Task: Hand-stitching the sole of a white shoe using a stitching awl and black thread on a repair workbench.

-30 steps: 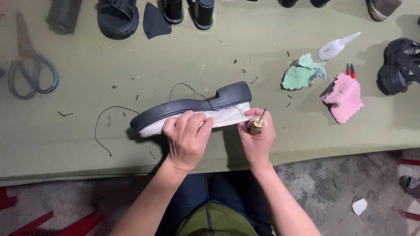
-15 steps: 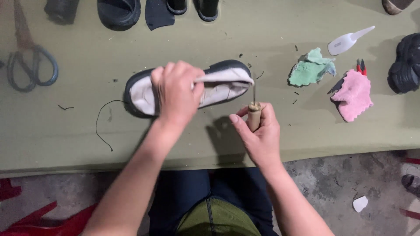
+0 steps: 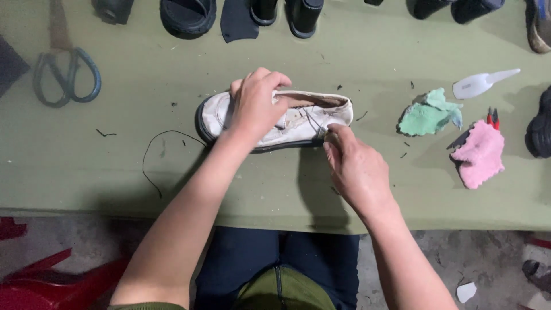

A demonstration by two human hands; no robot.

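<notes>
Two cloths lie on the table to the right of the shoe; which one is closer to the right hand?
The green cloth. It lies just beyond the shoe's end, nearer the right hand; the pink cloth sits farther out, by the red-handled pliers.

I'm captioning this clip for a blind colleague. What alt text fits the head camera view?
Seen from above, a person's left hand presses down on a worn white shoe lying on a green table, while the right hand touches its side near the heel. Around it lie scissors, black thread, a green cloth, a pink cloth and dark shoes.
</notes>
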